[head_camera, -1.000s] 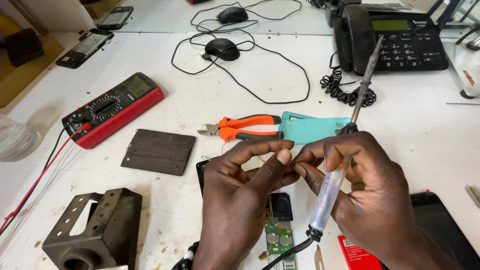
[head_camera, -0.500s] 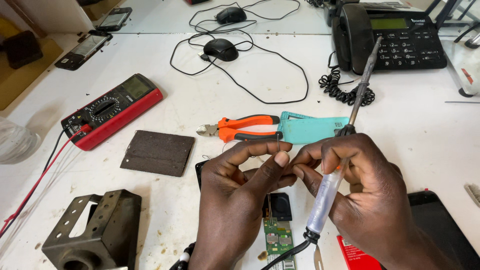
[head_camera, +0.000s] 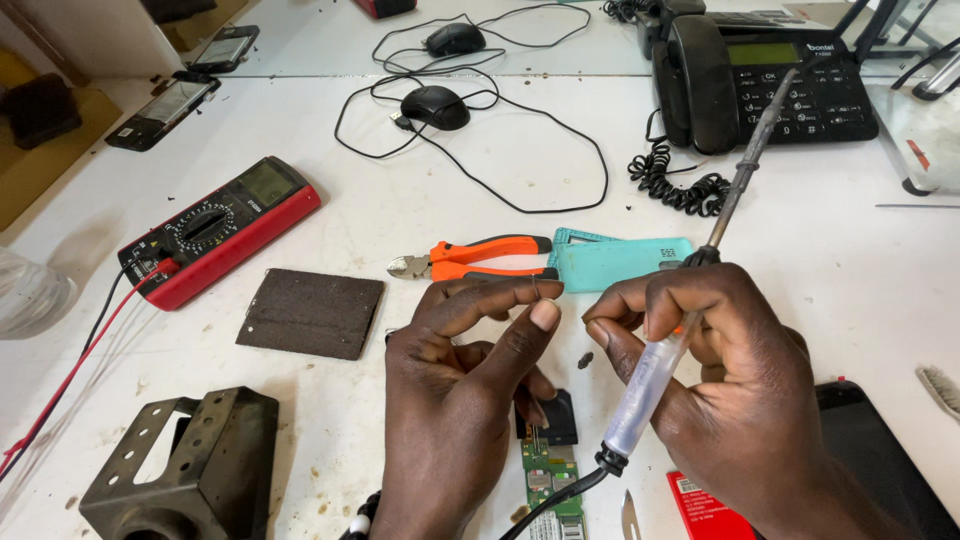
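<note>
The soldering iron (head_camera: 668, 352) sits in the right hand (head_camera: 745, 400), which is wrapped around its pale translucent handle; the dark shaft slants up and away toward the far right of the tabletop (head_camera: 500, 215), and its black cord leaves the handle's lower end at the near edge. The left hand (head_camera: 455, 400) is just beside it, thumb and forefinger pinched narrowly on something thin, too small to identify. Under and between the 2 hands, at the near edge, lies a green circuit board (head_camera: 548, 480) with a black part at its top.

Just beyond the hands lie orange-handled pliers (head_camera: 480, 258), touching a teal flat case (head_camera: 620, 262). Left of the hands is a dark rectangular pad (head_camera: 312, 312), then a red multimeter (head_camera: 222, 228) with red and black leads toward the left edge. A perforated metal bracket (head_camera: 185, 470) stands at the near left corner. Farther back are 2 black computer mice (head_camera: 435, 106) with cables, and a black desk telephone (head_camera: 765, 80) at the far right corner.
</note>
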